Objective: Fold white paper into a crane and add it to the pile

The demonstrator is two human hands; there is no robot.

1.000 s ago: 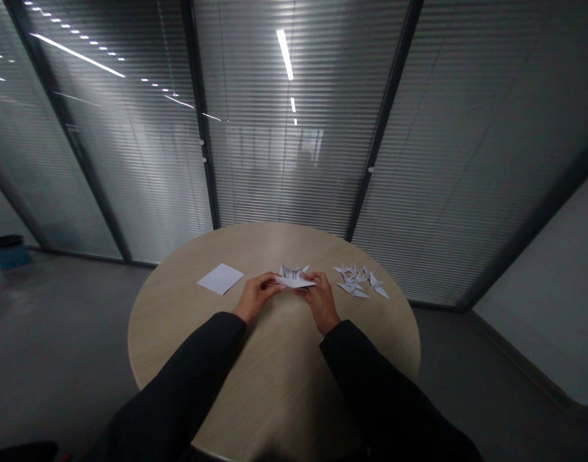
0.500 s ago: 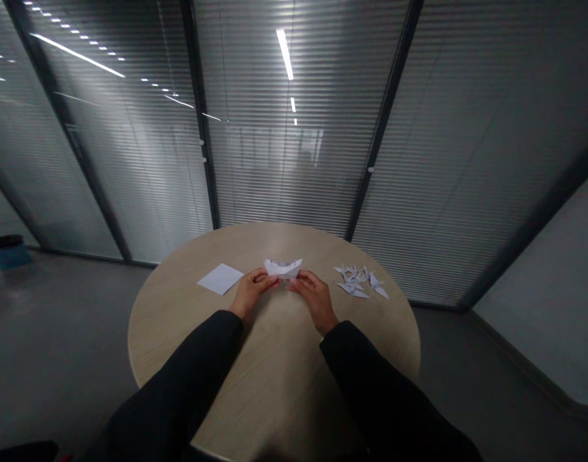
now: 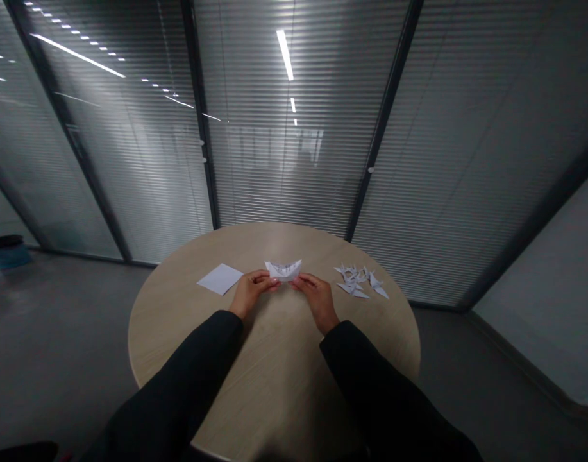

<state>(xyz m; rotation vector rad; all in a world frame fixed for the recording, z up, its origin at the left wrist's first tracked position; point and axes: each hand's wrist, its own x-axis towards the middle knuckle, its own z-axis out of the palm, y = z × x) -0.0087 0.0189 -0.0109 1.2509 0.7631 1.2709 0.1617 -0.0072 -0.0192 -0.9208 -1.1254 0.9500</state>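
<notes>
Just above the round worktop [image 3: 279, 346], left hand [image 3: 249, 290] and right hand [image 3: 317, 298] pinching a folded paper model [image 3: 283, 269] by its ends, long axis running side to side, neither hand really nearer.

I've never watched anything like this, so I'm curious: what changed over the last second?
The folded paper between the left hand and right hand has opened into a boat-like shape and shifted slightly left. The white sheet and paper birds stayed put.
</notes>
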